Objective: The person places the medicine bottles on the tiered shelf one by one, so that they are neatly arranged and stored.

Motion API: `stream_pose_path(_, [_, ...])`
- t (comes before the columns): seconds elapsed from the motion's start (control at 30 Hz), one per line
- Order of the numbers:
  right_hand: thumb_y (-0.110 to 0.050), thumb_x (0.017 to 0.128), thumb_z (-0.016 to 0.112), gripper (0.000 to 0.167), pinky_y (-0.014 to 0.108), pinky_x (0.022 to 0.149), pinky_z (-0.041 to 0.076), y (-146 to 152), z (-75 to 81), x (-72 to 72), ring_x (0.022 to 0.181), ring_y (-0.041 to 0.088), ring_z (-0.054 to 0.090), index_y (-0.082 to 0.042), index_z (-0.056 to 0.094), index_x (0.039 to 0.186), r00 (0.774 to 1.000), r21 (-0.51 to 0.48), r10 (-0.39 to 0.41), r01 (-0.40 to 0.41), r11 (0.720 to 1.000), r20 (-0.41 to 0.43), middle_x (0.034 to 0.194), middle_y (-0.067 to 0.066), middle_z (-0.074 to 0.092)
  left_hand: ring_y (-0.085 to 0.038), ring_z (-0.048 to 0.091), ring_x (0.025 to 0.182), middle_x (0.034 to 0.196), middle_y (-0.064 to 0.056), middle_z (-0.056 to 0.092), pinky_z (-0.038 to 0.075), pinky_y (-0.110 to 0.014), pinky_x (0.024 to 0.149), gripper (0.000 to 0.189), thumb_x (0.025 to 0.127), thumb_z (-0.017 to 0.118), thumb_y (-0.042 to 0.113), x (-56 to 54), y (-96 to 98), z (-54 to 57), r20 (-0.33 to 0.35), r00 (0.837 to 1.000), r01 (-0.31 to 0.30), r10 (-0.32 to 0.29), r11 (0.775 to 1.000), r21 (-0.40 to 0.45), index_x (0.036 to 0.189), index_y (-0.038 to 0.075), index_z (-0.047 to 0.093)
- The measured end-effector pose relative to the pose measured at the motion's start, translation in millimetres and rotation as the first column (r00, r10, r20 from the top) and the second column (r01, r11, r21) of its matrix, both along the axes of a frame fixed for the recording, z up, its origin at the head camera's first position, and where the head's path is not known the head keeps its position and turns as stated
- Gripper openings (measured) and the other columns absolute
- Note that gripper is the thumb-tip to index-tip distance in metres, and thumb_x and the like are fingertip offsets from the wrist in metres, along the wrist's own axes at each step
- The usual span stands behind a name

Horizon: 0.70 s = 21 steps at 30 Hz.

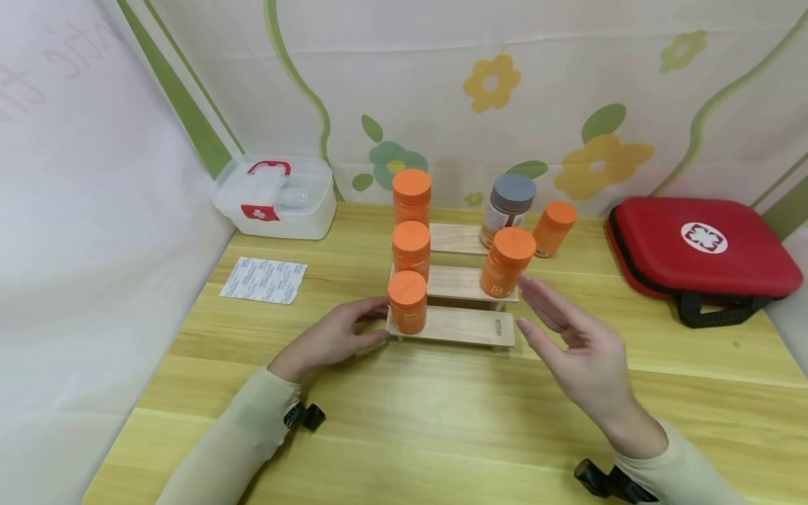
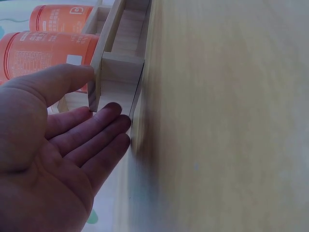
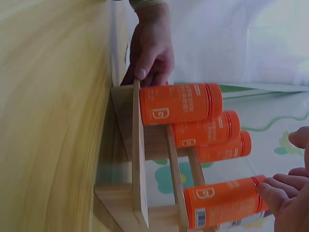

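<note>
A three-step wooden rack (image 1: 463, 326) stands on the table, with an orange bottle at the left of each step: top (image 1: 412, 203), middle (image 1: 410, 254) and bottom (image 1: 407, 308). Another orange bottle (image 1: 505, 270) sits at the right end of the middle step. Behind it on the top step is a grey-lidded bottle (image 1: 508, 203). My left hand (image 1: 341, 333) touches the rack's left end; its thumb (image 2: 79, 75) lies at the board's edge, fingers loosely extended by the leg. My right hand (image 1: 583, 344) is beside the middle-right bottle, fingers spread from the thumb, holding nothing.
Just right of the rack stands a smaller orange bottle (image 1: 554, 230). A red first-aid case (image 1: 707, 245) lies at the far right. On the left are a clear first-aid box (image 1: 278, 200) and a white printed sachet (image 1: 264, 280). A patterned curtain (image 1: 404, 91) hangs behind.
</note>
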State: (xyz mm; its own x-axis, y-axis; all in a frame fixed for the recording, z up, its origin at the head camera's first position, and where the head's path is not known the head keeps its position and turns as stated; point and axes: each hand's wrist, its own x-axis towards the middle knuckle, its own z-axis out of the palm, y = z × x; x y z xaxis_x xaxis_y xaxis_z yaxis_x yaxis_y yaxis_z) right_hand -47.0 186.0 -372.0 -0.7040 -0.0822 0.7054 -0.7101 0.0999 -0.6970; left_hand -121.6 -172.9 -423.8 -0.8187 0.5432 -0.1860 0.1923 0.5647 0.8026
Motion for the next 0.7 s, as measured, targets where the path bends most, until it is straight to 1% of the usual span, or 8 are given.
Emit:
stream_pose_path(0.17, [0.030,0.083,0.069,0.053,0.026,0.105,0.058,15,-0.4,-2.7,0.132,0.020,0.071,0.023,0.061,0.135,0.998,-0.013,-0.053,0.053,0.998,0.024,0.142,0.022,0.070,-0.025,0.060,0.143,0.150,-0.003,0.067,0.044,-0.053,0.126,0.062,0.104,0.073,0.025,0.0,-0.3,0.7,0.001,1.000,-0.002,0.002,1.000,0.000,0.161,0.013,0.051])
stream_pose_path(0.27, [0.034,0.082,0.066,0.058,0.025,0.104,0.058,24,-1.6,-6.0,0.131,0.019,0.071,0.020,0.061,0.137,0.994,-0.034,-0.086,0.089,0.996,0.069,0.143,0.021,0.070,-0.026,0.060,0.143,0.150,-0.003,0.067,0.044,-0.053,0.126,0.062,0.104,0.073,0.025,-0.2,-0.4,0.7,-0.002,1.000,-0.001,0.001,1.000,-0.002,0.161,0.013,0.051])
stream_pose_path(0.37, [0.033,0.083,0.066,0.059,0.023,0.102,0.058,31,-3.4,-9.2,0.130,0.016,0.072,0.015,0.063,0.139,0.981,-0.012,-0.151,0.154,0.988,0.122,0.143,0.020,0.070,-0.026,0.060,0.143,0.150,-0.003,0.067,0.044,-0.053,0.126,0.063,0.104,0.073,0.026,-0.6,-0.6,0.0,-0.005,1.000,0.003,-0.003,1.000,-0.004,0.161,0.013,0.050])
stream_pose_path(0.47, [0.027,0.087,0.069,0.058,0.019,0.100,0.058,36,-4.6,-12.6,0.130,0.011,0.071,0.009,0.065,0.142,0.955,0.072,-0.250,0.241,0.968,0.159,0.144,0.016,0.070,-0.026,0.060,0.143,0.150,-0.003,0.067,0.044,-0.053,0.126,0.063,0.104,0.073,0.026,-0.7,-0.8,-0.4,-0.008,1.000,0.007,-0.007,1.000,-0.006,0.161,0.013,0.050])
stream_pose_path(0.57, [0.021,0.090,0.072,0.057,0.017,0.099,0.058,39,-5.7,-17.2,0.129,0.006,0.071,0.003,0.066,0.144,0.924,0.132,-0.327,0.305,0.943,0.201,0.145,0.011,0.071,-0.026,0.060,0.143,0.150,-0.003,0.067,0.044,-0.053,0.126,0.062,0.104,0.073,0.027,-0.8,-0.8,-0.5,-0.011,1.000,0.011,-0.011,1.000,-0.005,0.161,0.013,0.051])
stream_pose_path(0.63, [0.018,0.092,0.073,0.057,0.016,0.099,0.057,41,-7.2,-21.2,0.128,0.004,0.071,-0.001,0.066,0.145,0.903,0.144,-0.355,0.328,0.934,0.243,0.145,0.009,0.071,-0.026,0.060,0.143,0.150,-0.003,0.067,0.044,-0.053,0.126,0.062,0.104,0.073,0.027,-1.0,-0.6,-0.5,-0.010,1.000,0.012,-0.012,1.000,-0.005,0.161,0.013,0.051])
stream_pose_path(0.7, [0.014,0.094,0.074,0.056,0.015,0.099,0.057,44,-9.7,-26.1,0.128,0.001,0.070,-0.003,0.065,0.146,0.879,0.147,-0.373,0.344,0.927,0.295,0.146,0.010,0.070,-0.025,0.060,0.143,0.150,-0.003,0.067,0.044,-0.053,0.126,0.063,0.104,0.073,0.027,-1.2,-0.4,-0.8,-0.008,1.000,0.013,-0.013,1.000,-0.004,0.161,0.013,0.051])
